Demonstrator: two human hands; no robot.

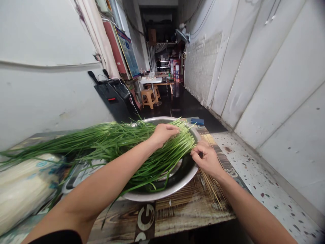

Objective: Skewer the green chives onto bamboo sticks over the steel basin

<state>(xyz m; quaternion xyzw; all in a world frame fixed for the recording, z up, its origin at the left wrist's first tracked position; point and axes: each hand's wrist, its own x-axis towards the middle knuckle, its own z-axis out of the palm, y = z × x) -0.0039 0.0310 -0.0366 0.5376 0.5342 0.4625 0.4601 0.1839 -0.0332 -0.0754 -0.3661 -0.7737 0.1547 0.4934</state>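
A wood-patterned bench (182, 211) is set in a narrow, white-walled room. On it, green stalks (142, 142) are heaped across a metal basin (181, 185). The left hand (164, 134) is reached over their pale ends, fingers bent; the right hand (207, 156) is curled at the rim, its grasp unclear.

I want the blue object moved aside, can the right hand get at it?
Probably yes: the blue object lies just beyond the right hand, by the rim of the metal bowl, and only thin sticks lying low seem to come between.
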